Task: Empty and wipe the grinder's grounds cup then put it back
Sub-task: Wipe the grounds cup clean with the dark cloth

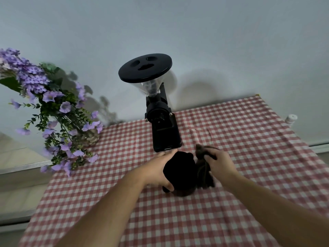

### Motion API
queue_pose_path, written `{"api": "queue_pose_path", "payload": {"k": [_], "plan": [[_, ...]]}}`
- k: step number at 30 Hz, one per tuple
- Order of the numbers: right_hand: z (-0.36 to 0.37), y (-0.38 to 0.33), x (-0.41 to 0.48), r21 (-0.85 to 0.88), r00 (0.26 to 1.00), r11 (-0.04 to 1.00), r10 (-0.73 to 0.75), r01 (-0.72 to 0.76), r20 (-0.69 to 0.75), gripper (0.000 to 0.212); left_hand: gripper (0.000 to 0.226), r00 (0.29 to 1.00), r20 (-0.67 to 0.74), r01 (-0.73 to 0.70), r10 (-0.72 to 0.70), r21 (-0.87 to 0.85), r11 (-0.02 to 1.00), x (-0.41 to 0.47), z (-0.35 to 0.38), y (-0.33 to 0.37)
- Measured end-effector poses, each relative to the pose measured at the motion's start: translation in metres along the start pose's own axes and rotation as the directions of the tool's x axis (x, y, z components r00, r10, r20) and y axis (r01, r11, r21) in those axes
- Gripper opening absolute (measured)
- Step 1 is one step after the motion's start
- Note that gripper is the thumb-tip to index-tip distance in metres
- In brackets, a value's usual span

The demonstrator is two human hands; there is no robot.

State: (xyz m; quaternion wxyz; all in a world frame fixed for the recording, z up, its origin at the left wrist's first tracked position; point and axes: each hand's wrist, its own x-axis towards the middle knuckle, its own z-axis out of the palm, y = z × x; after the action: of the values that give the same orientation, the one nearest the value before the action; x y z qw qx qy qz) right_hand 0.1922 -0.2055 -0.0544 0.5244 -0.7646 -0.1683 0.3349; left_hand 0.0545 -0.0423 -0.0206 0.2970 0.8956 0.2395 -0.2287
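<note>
Your left hand [158,172] wraps the light, rigid cup [179,171] by its wall; right fingers [211,155] pinch the soft cloth [204,172].

Checked tablecloth [240,157] bears grinder [164,129] and flower vase [89,138].

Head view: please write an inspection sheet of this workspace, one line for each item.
Surface: red and white checked tablecloth, wrinkled near the grinder.
Job's things: black grinder upright at the back, its cup bay empty; black grounds cup in front of it; dark cloth beside the cup.
Clutter: vase of purple flowers at the left; small white bottle past the right edge.
Grippers: left hand holds the cup; right hand holds the cloth.
Cables: nothing seen.
Surroundings: plain pale wall.
</note>
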Motion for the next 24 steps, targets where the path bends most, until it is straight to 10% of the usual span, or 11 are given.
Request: {"api": "queue_pose_path", "payload": {"k": [9, 15, 19, 24], "plan": [[0.004, 0.029, -0.017, -0.199, 0.993, 0.980, 0.041, -0.019, 0.107, 0.035, 0.128, 0.999, -0.027, 0.044, -0.041, 0.151, 0.988, -0.004, 0.003, 0.014], [0.017, 0.021, -0.023, -0.124, 0.998, 0.991, -0.054, 0.059, 0.042, 0.037, 0.117, 0.939, -0.336, 0.198, -0.075, 0.351, 0.915, 0.007, 0.048, 0.037], [0.000, 0.037, -0.022, -0.352, 0.968, 0.931, -0.001, 0.093, 0.252, 0.035, 0.125, 0.963, -0.269, 0.129, -0.015, 0.414, 0.901, 0.010, 0.038, 0.025], [-0.003, 0.020, -0.013, -0.298, 0.984, 0.944, -0.101, 0.142, 0.150, 0.033, 0.115, 0.964, -0.262, 0.084, 0.043, 0.453, 0.887, 0.012, 0.029, 0.024]]}}
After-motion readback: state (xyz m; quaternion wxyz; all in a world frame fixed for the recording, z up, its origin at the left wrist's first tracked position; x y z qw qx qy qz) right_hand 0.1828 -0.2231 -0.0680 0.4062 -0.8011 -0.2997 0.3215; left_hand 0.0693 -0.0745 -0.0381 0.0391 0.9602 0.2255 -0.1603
